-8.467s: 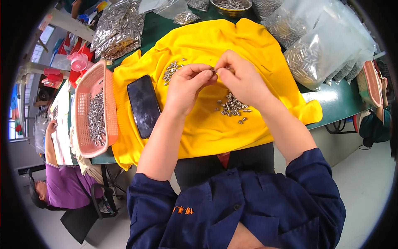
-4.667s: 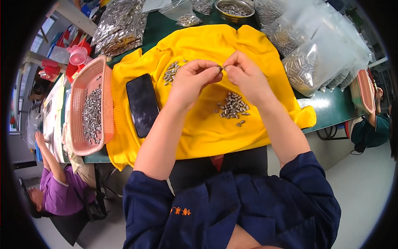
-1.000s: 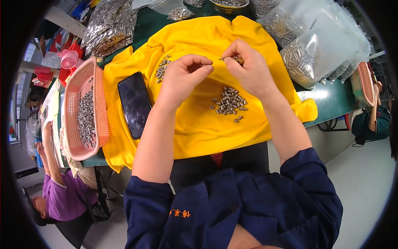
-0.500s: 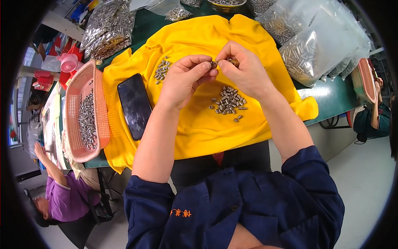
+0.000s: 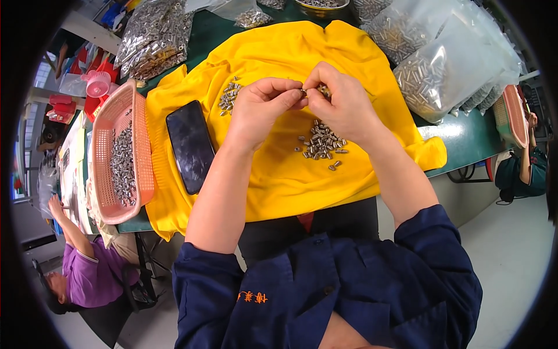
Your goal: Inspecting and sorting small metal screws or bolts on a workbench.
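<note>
Above a yellow cloth (image 5: 279,192), my two hands meet with the fingertips pinched close together. Between thumb and forefinger, my left hand (image 5: 260,110) grips a small metal cylinder (image 5: 303,92), mostly covered by the fingers. My right hand (image 5: 343,104) is closed, its thumb and forefinger at the same cylinder. Something small, brownish and gold shows in its curled fingers; I cannot make out what it is. Below the right hand lies a pile of small metal cylinders (image 5: 322,142). A second pile (image 5: 229,96) is partly hidden behind my left hand.
A black phone (image 5: 190,146) lies left on the cloth, beside a pink basket (image 5: 145,168) of metal parts. Bags of metal parts (image 5: 427,81) stand at right, another bag (image 5: 154,41) at far left, a bowl (image 5: 323,10) at the back. Co-workers sit at left (image 5: 96,273) and right (image 5: 523,171).
My left hand has shifted slightly right, and the fingertips of both hands have closed in, covering more of the cylinder. The piles look the same.
</note>
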Available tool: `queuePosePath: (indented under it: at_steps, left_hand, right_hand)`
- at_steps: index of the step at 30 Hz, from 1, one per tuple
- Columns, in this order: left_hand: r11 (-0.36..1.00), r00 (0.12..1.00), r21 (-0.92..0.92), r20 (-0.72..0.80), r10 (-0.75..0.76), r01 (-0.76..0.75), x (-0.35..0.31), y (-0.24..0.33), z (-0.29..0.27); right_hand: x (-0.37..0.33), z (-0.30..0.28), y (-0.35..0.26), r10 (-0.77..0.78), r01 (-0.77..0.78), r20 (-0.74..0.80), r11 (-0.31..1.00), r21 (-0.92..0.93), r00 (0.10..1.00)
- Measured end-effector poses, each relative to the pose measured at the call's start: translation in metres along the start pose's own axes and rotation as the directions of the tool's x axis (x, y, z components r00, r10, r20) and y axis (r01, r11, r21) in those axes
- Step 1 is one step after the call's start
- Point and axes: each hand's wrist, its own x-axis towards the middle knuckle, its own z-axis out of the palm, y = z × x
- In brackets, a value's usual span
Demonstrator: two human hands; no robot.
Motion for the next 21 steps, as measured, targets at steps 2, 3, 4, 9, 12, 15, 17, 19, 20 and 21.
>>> queuePosePath:
  at_steps: [2,3,4,9,12,15,17,19,20,21]
  left_hand:
    - [1.0,1.0,-0.002,0.004,-0.005,0.005,0.001,0.0,0.0]
    - [0.999,1.0,0.036,0.004,0.013,-0.014,0.001,-0.001,-0.001]
    - [0.997,0.999,0.073,0.004,0.032,-0.032,0.002,-0.001,-0.001]
    - [0.997,0.998,0.059,-0.05,0.043,-0.04,0.002,0.004,-0.008]
    - [1.0,1.0,-0.01,-0.02,0.011,-0.011,0.0,0.005,0.0]
    - [1.0,1.0,0.012,-0.02,0.022,-0.022,-0.001,0.005,0.0]
    - [0.999,0.999,0.008,0.02,0.039,-0.039,-0.001,0.004,0.0]
    - [0.999,0.999,0.017,0.023,0.047,-0.047,-0.001,0.004,0.0]
    - [0.998,0.998,0.026,0.027,0.054,-0.055,-0.002,0.004,0.0]
    - [0.998,0.998,0.026,0.025,0.056,-0.056,-0.002,0.004,0.0]
  right_hand:
    - [0.0,0.0,0.001,0.019,-0.019,0.002,0.999,0.031,1.0]
    - [0.001,0.0,0.003,-0.019,0.019,0.001,1.0,-0.009,1.0]
    - [0.001,0.0,0.004,-0.056,0.056,0.0,0.997,-0.049,0.998]
    - [0.0,-0.01,-0.001,0.137,-0.126,-0.058,0.98,0.156,0.989]
    - [-0.001,-0.008,-0.003,0.07,-0.058,-0.056,0.979,0.196,0.996]
    - [0.0,-0.01,-0.008,0.102,-0.106,0.032,0.973,0.206,0.994]
    - [0.0,-0.009,-0.009,0.11,-0.123,0.066,0.96,0.25,0.992]
    - [0.0,-0.009,-0.008,0.105,-0.116,0.06,0.966,0.233,0.993]
    - [0.0,-0.008,-0.007,0.099,-0.108,0.053,0.97,0.215,0.994]
    - [-0.001,-0.008,-0.006,0.098,-0.107,0.055,0.971,0.216,0.994]
